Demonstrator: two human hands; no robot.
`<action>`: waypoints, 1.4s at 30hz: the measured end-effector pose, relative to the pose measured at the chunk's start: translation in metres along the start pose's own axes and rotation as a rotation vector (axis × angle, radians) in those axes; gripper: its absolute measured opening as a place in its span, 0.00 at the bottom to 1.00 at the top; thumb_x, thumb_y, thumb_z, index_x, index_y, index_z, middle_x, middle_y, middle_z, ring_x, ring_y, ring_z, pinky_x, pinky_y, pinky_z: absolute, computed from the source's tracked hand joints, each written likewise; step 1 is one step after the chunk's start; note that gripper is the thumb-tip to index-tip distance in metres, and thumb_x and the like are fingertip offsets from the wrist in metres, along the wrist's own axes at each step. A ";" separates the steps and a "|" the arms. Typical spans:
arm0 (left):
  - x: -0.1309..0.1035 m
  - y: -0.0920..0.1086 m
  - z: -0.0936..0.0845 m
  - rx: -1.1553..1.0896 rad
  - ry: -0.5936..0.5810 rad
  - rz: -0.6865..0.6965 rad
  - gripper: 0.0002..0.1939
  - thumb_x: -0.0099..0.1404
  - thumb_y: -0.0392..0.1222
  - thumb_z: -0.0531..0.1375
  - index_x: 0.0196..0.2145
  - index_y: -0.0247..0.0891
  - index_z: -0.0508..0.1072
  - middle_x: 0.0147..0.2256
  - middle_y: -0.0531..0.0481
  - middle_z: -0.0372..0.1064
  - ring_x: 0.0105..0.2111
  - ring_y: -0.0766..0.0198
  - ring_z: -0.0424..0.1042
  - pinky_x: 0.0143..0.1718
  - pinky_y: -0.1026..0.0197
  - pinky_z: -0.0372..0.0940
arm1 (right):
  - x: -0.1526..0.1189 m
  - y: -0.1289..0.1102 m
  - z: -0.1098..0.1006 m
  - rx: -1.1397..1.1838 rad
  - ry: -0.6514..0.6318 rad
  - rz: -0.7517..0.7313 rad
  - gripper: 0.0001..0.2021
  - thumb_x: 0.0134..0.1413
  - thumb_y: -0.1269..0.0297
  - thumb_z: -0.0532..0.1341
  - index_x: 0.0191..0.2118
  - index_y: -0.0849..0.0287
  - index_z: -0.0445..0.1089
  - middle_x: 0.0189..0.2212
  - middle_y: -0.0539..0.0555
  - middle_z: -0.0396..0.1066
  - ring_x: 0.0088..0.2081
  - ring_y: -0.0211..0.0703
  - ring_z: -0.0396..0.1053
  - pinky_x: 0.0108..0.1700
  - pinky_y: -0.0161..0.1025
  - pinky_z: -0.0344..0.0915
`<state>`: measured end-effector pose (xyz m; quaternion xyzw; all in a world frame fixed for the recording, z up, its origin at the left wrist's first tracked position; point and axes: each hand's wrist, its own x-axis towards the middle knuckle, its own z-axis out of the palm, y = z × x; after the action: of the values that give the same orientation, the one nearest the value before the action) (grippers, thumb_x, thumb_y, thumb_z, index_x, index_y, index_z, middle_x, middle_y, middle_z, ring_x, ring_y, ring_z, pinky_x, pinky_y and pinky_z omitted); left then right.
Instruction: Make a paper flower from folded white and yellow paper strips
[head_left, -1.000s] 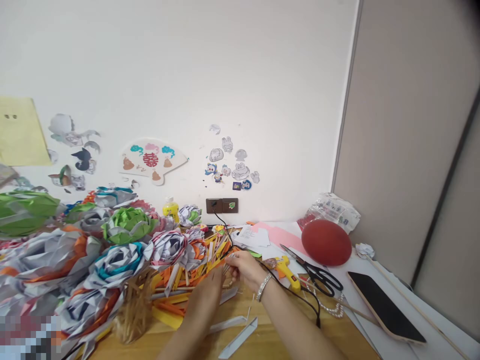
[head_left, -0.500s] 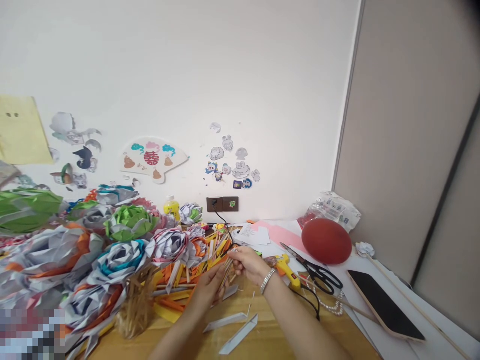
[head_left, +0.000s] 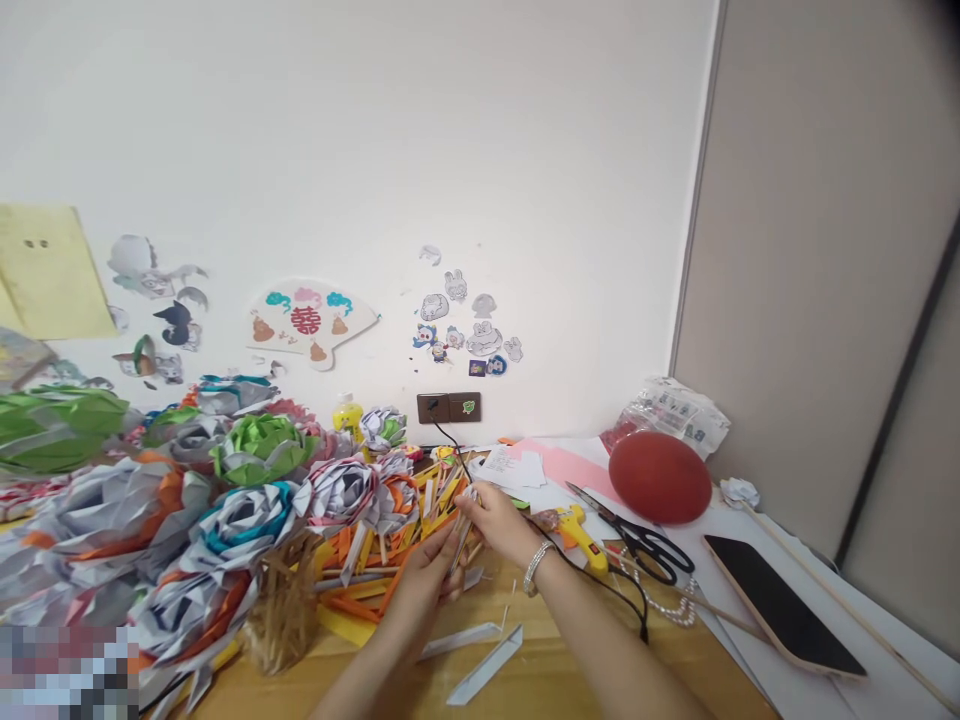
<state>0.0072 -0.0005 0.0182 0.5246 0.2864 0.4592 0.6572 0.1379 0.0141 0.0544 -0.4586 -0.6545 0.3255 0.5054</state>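
Over the wooden table (head_left: 405, 690), my left hand (head_left: 433, 572) is closed around a thin bundle that looks like wooden sticks. My right hand (head_left: 491, 515), with a silvery bracelet on its wrist, pinches the upper end of that bundle, where something small and whitish shows. Fingers cover most of the bundle. Folded white paper strips (head_left: 486, 668) lie below the hands. Left of them are orange and yellow paper strips (head_left: 352, 570). A yellow glue gun (head_left: 581, 535) rests right of my right hand.
Large folded-paper flowers (head_left: 244, 525) crowd the left side, beside a bag of brown sticks (head_left: 281, 605). To the right are black-handled scissors (head_left: 645, 545), a red balloon-like object (head_left: 660, 478), a phone (head_left: 784, 605), a beaded string and a long stick. A black cable runs from the wall socket (head_left: 448, 407).
Both hands keep their hold, with the fingers slightly closer together around the bundle. The whole view has shifted a little, so most things on the table appear slightly further right.
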 end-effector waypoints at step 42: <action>-0.011 0.015 -0.001 1.484 0.210 0.333 0.15 0.64 0.39 0.44 0.26 0.37 0.67 0.26 0.45 0.68 0.28 0.59 0.66 0.27 0.63 0.54 | -0.003 -0.001 0.022 -0.039 -0.012 0.186 0.09 0.48 0.68 0.57 0.21 0.59 0.58 0.12 0.42 0.57 0.14 0.31 0.56 0.18 0.29 0.51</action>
<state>-0.0026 -0.0096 0.0307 0.8182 0.4977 0.2869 0.0246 0.1166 0.0114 0.0478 -0.5252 -0.6184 0.3608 0.4600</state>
